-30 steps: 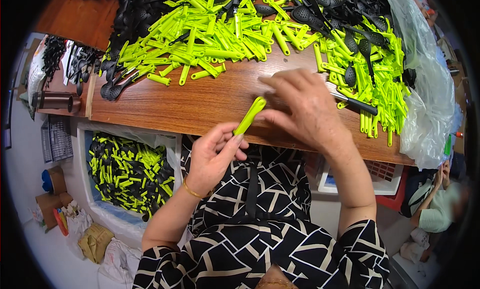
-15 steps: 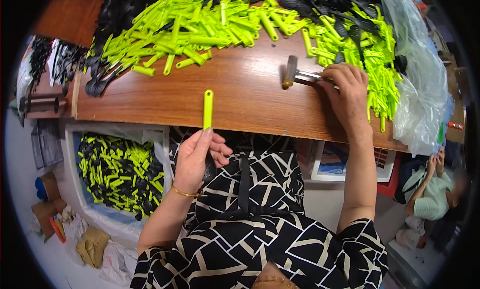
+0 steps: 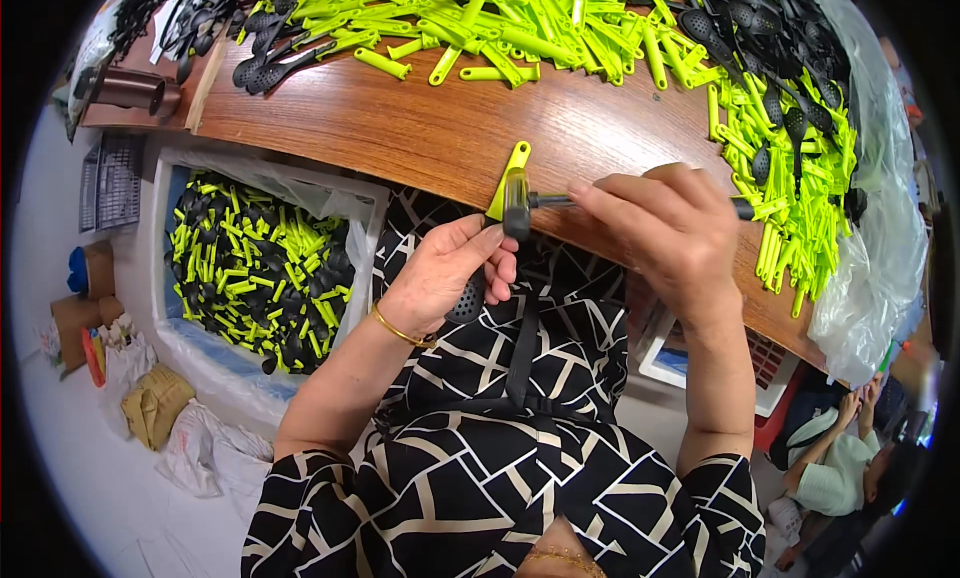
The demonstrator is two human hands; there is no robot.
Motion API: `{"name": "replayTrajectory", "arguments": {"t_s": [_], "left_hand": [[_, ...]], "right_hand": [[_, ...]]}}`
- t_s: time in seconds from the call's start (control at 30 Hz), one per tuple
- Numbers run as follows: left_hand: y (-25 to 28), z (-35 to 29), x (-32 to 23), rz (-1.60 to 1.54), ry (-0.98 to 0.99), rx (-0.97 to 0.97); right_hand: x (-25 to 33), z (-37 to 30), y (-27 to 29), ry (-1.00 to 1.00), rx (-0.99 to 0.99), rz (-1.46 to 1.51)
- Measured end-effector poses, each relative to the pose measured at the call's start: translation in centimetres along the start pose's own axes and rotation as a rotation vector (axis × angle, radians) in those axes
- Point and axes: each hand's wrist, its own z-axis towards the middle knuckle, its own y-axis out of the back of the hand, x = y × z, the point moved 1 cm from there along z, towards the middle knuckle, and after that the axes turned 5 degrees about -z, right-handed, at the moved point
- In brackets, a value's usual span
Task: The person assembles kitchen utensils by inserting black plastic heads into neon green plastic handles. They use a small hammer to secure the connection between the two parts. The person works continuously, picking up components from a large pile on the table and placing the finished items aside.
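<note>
My left hand (image 3: 455, 273) is closed around a slotted spoon (image 3: 466, 304) at the table's front edge. Its black perforated bowl hangs below my fingers, and its lime-green handle (image 3: 514, 166) points away over the wood. My right hand (image 3: 672, 233) grips a small mallet (image 3: 517, 204) by its handle. The mallet's head, amber at one end and black at the other, is over the lower part of the green handle, close to my left fingertips. Whether it touches the handle I cannot tell.
Loose lime-green handles (image 3: 560, 40) lie heaped across the table (image 3: 380, 118), with black spoons (image 3: 740, 23) at the far right and far left. A lined crate (image 3: 375, 203) of green-and-black pieces stands below left. Clear plastic sheeting (image 3: 860, 308) hangs at right, near another person (image 3: 835, 468).
My right hand has brought the mallet toward me and left, from above the table to the spoon's handle. The handle now tilts to the right. The whole view has shifted.
</note>
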Motion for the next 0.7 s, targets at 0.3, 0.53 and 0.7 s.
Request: {"name": "replayTrajectory", "arguments": {"t_s": [0.3,0.53,0.7], "left_hand": [[-0.1,0.0,-0.3,-0.268,0.008,0.082],[0.3,-0.4,1.2,-0.021,-0.096,-0.045],[0.3,0.4,0.5,0.129,-0.138,-0.163]], "right_hand": [[-1.0,-1.2,-1.4,-0.152,0.153,0.075],[-0.2,-1.3,-0.6,-0.272,-0.005,0.311],[-0.1,-0.9,-0.2,-0.148,-0.122,0.289]]}}
